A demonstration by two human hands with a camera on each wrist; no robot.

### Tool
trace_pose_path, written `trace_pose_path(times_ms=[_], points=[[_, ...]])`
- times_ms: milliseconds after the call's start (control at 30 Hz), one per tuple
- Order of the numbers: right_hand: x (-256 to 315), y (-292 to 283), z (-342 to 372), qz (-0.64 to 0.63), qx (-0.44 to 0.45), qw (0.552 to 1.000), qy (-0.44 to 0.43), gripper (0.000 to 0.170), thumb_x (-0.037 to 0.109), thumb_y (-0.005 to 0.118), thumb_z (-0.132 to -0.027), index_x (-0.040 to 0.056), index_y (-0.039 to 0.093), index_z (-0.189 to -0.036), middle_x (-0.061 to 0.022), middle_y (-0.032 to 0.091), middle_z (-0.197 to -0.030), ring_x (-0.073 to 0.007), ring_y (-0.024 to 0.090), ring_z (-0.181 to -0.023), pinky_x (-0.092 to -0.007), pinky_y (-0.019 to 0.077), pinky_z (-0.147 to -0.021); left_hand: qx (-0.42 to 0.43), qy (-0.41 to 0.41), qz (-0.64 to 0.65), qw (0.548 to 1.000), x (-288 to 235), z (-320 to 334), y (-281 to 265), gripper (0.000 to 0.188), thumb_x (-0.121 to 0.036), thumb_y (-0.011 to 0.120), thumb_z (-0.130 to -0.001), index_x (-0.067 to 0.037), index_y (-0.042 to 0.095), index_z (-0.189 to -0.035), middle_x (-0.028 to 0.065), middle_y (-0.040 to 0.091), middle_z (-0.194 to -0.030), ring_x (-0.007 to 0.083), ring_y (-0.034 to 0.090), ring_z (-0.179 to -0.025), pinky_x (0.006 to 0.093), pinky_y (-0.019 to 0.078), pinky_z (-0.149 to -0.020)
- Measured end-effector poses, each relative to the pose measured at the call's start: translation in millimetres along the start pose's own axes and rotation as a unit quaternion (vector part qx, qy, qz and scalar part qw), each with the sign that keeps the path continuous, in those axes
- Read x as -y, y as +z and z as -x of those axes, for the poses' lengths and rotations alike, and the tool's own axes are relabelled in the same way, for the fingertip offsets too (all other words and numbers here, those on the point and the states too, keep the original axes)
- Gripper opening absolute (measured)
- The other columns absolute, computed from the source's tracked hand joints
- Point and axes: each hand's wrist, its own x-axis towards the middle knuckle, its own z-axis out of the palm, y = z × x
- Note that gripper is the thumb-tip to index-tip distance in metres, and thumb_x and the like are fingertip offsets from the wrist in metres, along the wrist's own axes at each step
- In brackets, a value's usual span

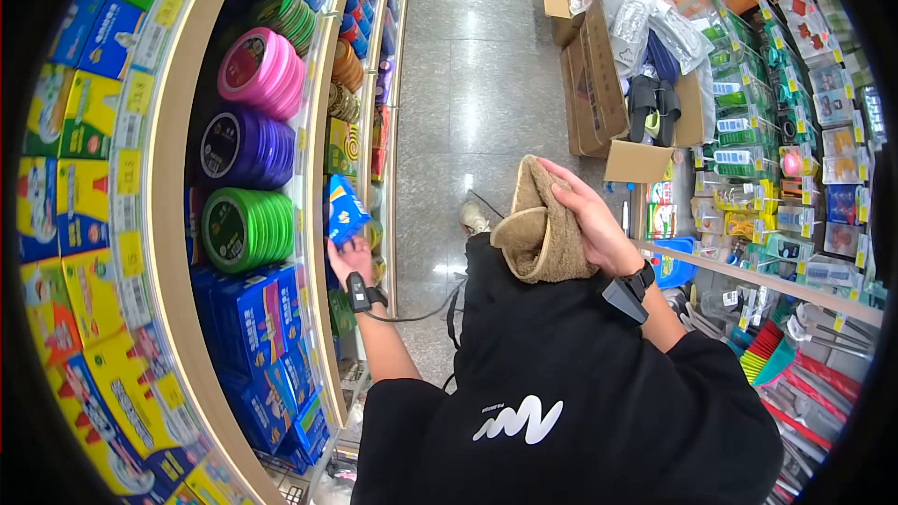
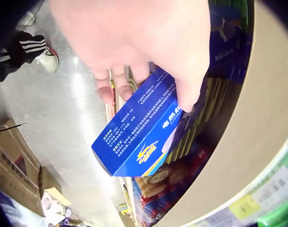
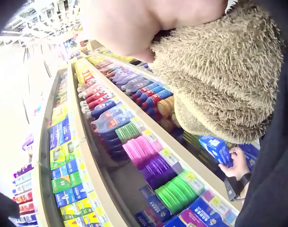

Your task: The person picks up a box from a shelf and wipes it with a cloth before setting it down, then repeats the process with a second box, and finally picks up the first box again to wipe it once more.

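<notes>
Stocked shelving [image 1: 161, 196] is positioned along the person's left side. A folded brown fleecy cloth [image 1: 566, 248] is grasped by the right hand [image 1: 599, 224] in front of the body. A blue box [image 1: 345, 208] is pinched between the left hand's [image 1: 350, 260] thumb and fingers, beside the shelving.

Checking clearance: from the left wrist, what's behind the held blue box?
Behind the blue box, yellow-striped packages and grey floor show; what the box and left hand cover is hidden.

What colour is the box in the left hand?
The box is mainly blue, clearest in the left wrist view.
</notes>
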Motion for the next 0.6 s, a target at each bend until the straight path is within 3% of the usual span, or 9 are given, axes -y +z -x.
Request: trace_pose_path(times_ms=[67,100,167,267,300,367,500,567,600], points=[[5,3,-9,0.008,-0.012,1.0,0.001,0.046,0.011,0.044,-0.1,0.0058,0.037,-0.145,-0.0102,0.048,-0.139,-0.0197,0.053,-0.121,-0.0327,0.0438,-0.103,0.045,0.042,0.089,0.994,-7,-18,-2,0.03,-0.023,0.067,-0.088,-0.008,0.056,-0.112,0.0102,0.06,-0.108,0.025,0.054,-0.093,0.0374,0.0501,-0.084],[9,5,-14,0.011,-0.017,1.0,-0.001,0.045,0.011,0.043,-0.1,0.0069,0.038,-0.144,-0.0109,0.049,-0.137,-0.0201,0.054,-0.119,-0.0329,0.0455,-0.1,0.003,0.065,0.108,0.992,-9,-32,-6,0.039,-0.019,0.064,-0.09,-0.006,0.051,-0.124,0.0166,0.051,-0.127,0.0306,0.053,-0.109,0.0431,0.0485,-0.097],[13,9,-21,0.019,-0.021,1.0,0.001,0.044,0.011,0.042,-0.1,0.008,0.039,-0.144,-0.0115,0.051,-0.135,-0.0205,0.055,-0.117,-0.033,0.0471,-0.098,0.049,0.086,0.112,0.989,-10,-41,-14,0.059,-0.02,0.062,-0.091,-0.004,0.034,-0.141,0.0194,0.037,-0.142,0.0362,0.044,-0.126,0.0491,0.0385,-0.11],[18,16,-36,0.017,-0.002,1.0,0.006,0.045,0.011,0.043,-0.1,0.0057,0.037,-0.144,-0.0098,0.048,-0.139,-0.0197,0.052,-0.122,-0.0323,0.0436,-0.103,-0.041,0.018,0.038,0.998,8,-25,-15,0.079,-0.022,0.06,-0.092,-0.003,0.008,-0.148,0.0181,0.029,-0.148,0.0399,0.038,-0.133,0.0516,0.0324,-0.113],[18,16,-39,0.014,0.002,1.0,0.009,0.045,0.011,0.043,-0.1,0.0058,0.037,-0.144,-0.0097,0.049,-0.139,-0.0197,0.052,-0.122,-0.0323,0.0437,-0.102,-0.101,-0.006,0.043,0.994,20,-23,-21,0.067,-0.023,0.062,-0.091,0.001,0.025,-0.141,0.0185,0.035,-0.144,0.0392,0.041,-0.13,0.0513,0.0339,-0.112],[18,15,-43,0.012,0.008,1.0,0.012,0.045,0.011,0.043,-0.1,0.0059,0.038,-0.144,-0.0096,0.049,-0.139,-0.0196,0.052,-0.122,-0.0322,0.0437,-0.102,-0.083,-0.036,-0.028,0.996,49,-18,-45,0.05,-0.022,0.063,-0.089,0.001,0.04,-0.128,0.017,0.042,-0.137,0.0379,0.046,-0.126,0.0514,0.0378,-0.109],[21,14,-54,0.044,0.04,0.998,0.009,0.044,0.011,0.043,-0.1,0.0092,0.039,-0.144,-0.0093,0.05,-0.136,-0.0197,0.053,-0.119,-0.0325,0.0447,-0.1,-0.021,-0.172,-0.068,0.983,101,10,-90,0.021,-0.019,0.056,-0.091,-0.002,0.056,-0.104,0.0159,0.061,-0.105,0.0307,0.06,-0.104,0.0471,0.0495,-0.091],[21,15,-54,0.058,0.053,0.997,0.017,0.044,0.011,0.044,-0.1,0.0112,0.04,-0.143,-0.0097,0.052,-0.133,-0.0199,0.054,-0.117,-0.0326,0.0455,-0.098,-0.078,-0.187,-0.252,0.946,115,47,-84,0.026,-0.024,0.053,-0.093,-0.002,0.058,-0.103,0.0159,0.062,-0.103,0.03,0.062,-0.098,0.0417,0.0508,-0.083],[22,16,-55,0.059,0.072,0.996,0.008,0.044,0.01,0.045,-0.099,0.0112,0.04,-0.143,-0.0095,0.051,-0.133,-0.0199,0.054,-0.117,-0.0328,0.0454,-0.098,-0.056,-0.213,-0.261,0.94,133,27,-152,0.03,-0.026,0.056,-0.092,-0.004,0.053,-0.112,0.0139,0.059,-0.103,0.0303,0.061,-0.092,0.0437,0.051,-0.076]])
